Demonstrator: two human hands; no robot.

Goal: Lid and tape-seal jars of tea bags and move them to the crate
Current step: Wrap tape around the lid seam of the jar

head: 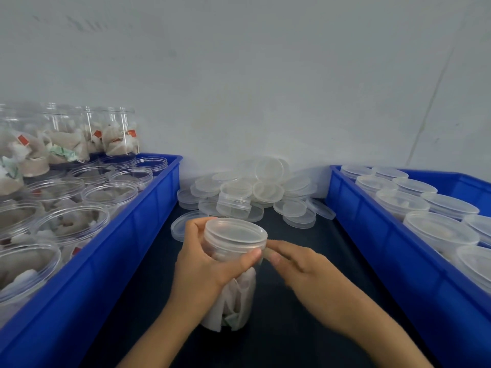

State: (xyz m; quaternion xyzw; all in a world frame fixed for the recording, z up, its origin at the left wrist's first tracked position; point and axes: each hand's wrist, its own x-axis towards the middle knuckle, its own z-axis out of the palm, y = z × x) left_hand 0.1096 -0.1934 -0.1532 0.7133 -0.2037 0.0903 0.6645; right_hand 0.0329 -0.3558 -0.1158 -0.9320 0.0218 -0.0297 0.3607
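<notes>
A clear jar of tea bags [233, 298] stands on the dark table in the middle, with a translucent lid [236, 231] on top. My left hand [204, 266] grips the jar's upper part, thumb across the front just below the lid. My right hand [300, 269] is at the jar's right side, its fingertips pinching a small pale piece, apparently tape [266, 254], against the lid's edge.
A blue crate [148, 208] on the left holds several open jars of tea bags, more stacked behind. A blue crate [372, 235] on the right holds several lidded jars. A heap of loose lids [255, 192] lies against the wall.
</notes>
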